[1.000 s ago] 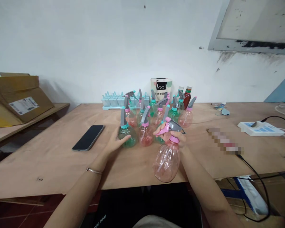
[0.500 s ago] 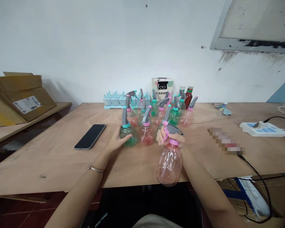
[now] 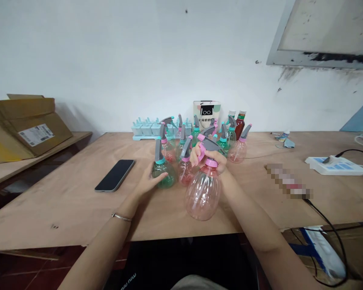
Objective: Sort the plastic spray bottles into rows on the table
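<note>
My right hand [image 3: 216,158] is closed round the neck and trigger of a clear pink spray bottle [image 3: 202,195], which is held up, slightly tilted, in front of the others. My left hand [image 3: 148,179] grips the side of a green spray bottle [image 3: 166,177] standing on the table, thumb across its front; the other fingers are mostly hidden behind it. Between them stands a pink spray bottle [image 3: 185,173] with a grey head. Several more green and pink spray bottles stand behind, among them a pink spray bottle [image 3: 238,151] at the right end. The held bottle partly covers some of them.
On the wooden table [image 3: 87,217] lie a black phone [image 3: 115,175], a blurred-out item [image 3: 287,181] with a cable, and a white power strip [image 3: 335,165]. Behind the bottles are a light-blue popsicle mould [image 3: 147,129], a paper bag [image 3: 207,110] and a red sauce bottle [image 3: 239,124]. A cardboard box [image 3: 27,129] sits left.
My right hand has moved forward, up and a little left with the pink spray bottle. My left hand stays in place on the green spray bottle.
</note>
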### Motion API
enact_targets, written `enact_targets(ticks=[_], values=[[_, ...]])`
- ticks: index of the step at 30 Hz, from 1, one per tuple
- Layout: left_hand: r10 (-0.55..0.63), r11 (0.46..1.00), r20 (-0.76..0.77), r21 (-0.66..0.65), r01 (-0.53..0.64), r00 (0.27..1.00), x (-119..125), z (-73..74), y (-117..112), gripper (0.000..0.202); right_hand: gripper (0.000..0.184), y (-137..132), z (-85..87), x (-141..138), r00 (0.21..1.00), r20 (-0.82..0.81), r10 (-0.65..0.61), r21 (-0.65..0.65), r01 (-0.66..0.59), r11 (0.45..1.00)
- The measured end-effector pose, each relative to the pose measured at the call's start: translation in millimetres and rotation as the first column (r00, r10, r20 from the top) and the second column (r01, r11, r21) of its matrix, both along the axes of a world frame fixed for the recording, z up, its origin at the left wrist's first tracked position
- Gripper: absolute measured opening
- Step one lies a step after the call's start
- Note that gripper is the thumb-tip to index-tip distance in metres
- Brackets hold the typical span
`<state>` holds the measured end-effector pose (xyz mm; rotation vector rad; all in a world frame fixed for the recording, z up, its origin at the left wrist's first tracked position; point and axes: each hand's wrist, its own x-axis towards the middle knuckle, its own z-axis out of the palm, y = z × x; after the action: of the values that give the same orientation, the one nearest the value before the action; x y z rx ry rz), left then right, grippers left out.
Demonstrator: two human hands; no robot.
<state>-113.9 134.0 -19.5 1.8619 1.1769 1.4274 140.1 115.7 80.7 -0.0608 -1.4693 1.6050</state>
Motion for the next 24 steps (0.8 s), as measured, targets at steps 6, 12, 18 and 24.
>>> enact_targets(ticks=[6,12,18,24], values=[[0.007,1.000,0.004,0.005,-0.007,1.000,0.2,0.0,-0.1,0.056,0.034,3.0,-22.1,-2.3,0.999,0.011,0.040,-0.058,-0.039,0.998],[-0.003,1.000,-0.031,0.004,0.003,1.000,-2.1,-1.8,1.9,0.057,0.040,0.0,-28.2,-5.1,0.999,0.042,0.016,-0.091,-0.012,0.996],[-0.006,1.000,0.005,0.018,0.005,1.000,-1.3,-0.7,1.7,0.057,0.025,4.0,-32.8,-3.4,0.998,-0.003,0.061,0.054,-0.061,0.997],[-0.006,1.000,0.028,0.009,0.005,1.000,0.8,1.9,-0.3,0.058,0.033,-1.4,-32.1,-2.7,0.992,0.080,0.097,0.007,-0.098,0.995]])
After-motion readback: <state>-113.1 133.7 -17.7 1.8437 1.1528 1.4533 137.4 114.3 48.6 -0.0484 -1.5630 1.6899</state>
